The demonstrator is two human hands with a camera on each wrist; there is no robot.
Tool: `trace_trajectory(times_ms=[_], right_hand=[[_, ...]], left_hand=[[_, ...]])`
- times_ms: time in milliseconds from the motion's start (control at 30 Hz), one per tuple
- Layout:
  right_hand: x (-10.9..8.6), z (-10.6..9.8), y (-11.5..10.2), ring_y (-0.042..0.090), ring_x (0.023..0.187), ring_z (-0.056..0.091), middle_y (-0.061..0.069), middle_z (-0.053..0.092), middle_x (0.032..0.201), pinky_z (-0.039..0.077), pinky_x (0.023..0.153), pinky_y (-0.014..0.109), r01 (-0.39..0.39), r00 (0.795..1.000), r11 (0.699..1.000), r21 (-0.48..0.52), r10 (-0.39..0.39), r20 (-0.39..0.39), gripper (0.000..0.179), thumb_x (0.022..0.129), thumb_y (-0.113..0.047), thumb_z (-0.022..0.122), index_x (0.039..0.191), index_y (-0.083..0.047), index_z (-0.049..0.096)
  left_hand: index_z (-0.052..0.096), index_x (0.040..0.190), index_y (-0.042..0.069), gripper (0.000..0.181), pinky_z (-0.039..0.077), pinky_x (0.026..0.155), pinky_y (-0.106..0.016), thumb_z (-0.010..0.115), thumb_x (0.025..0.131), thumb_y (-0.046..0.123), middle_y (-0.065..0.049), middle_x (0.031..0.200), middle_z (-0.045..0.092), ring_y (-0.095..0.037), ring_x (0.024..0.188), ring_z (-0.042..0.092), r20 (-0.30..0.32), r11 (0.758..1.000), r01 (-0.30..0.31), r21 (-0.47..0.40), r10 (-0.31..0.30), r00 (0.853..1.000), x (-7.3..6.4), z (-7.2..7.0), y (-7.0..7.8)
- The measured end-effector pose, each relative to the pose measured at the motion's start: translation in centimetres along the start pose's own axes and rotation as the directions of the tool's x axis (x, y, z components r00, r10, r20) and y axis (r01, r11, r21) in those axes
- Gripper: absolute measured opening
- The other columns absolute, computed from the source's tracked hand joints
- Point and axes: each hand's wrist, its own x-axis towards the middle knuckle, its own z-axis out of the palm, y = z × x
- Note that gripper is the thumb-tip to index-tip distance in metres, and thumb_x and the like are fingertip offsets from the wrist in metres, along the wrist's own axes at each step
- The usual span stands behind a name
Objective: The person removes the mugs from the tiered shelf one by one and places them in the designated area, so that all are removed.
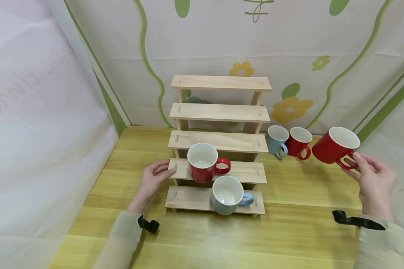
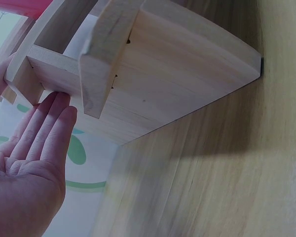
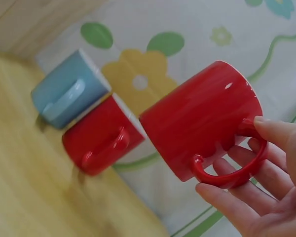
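Observation:
A stepped wooden shelf [image 1: 219, 112] stands on the table. My left hand [image 1: 152, 180] holds the left end of its second board from the bottom, thumb above and fingers [image 2: 54, 131] below in the left wrist view. At the far right my right hand [image 1: 377, 183] grips a red mug [image 3: 197, 116] by its handle, raised off the table, white inside and slightly tilted. Another red mug [image 1: 202, 174] sits on the second board, its handle to the right. Below it a light-blue mug [image 1: 223, 206] rests on the lowest board, handle also rightward.
Right of the shelf, a blue mug [image 1: 276, 144] and a red mug [image 1: 297, 145] stand side by side on the wooden table [image 1: 299, 231]. Printed fabric [image 1: 208, 41] hangs behind, with more fabric [image 1: 37, 130] along the left side.

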Motion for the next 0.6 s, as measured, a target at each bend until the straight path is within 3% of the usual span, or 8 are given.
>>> trace_trajectory(times_ms=[267, 600], right_hand=[[1.3, -1.9, 1.7, 0.017, 0.080, 0.075, 0.007, 0.076, 0.092, 0.060, 0.059, 0.036, -0.053, 0.999, 0.986, 0.160, 0.051, 0.018, 0.022, 0.082, -0.001, 0.083, 0.102, 0.002, 0.074], [3.1, -2.9, 4.1, 0.020, 0.077, 0.076, 0.010, 0.076, 0.091, 0.059, 0.061, 0.037, -0.052, 0.999, 0.971, 0.232, 0.053, 0.000, 0.014, 0.086, 0.005, 0.078, 0.100, 0.005, 0.075]], left_hand=[[0.058, 0.136, -0.003, 0.052, 0.055, 0.092, -0.029, 0.079, 0.092, 0.015, -0.021, 0.127, 0.066, -0.025, 0.113, 0.067, -0.002, 1.000, -0.008, -0.008, 0.008, 1.000, -0.1, 0.0, 0.1], [0.057, 0.137, -0.003, 0.052, 0.055, 0.092, -0.028, 0.078, 0.092, 0.015, -0.021, 0.127, 0.066, -0.025, 0.113, 0.067, 0.001, 1.000, -0.021, -0.003, 0.021, 1.000, -0.2, 0.1, 0.1]])
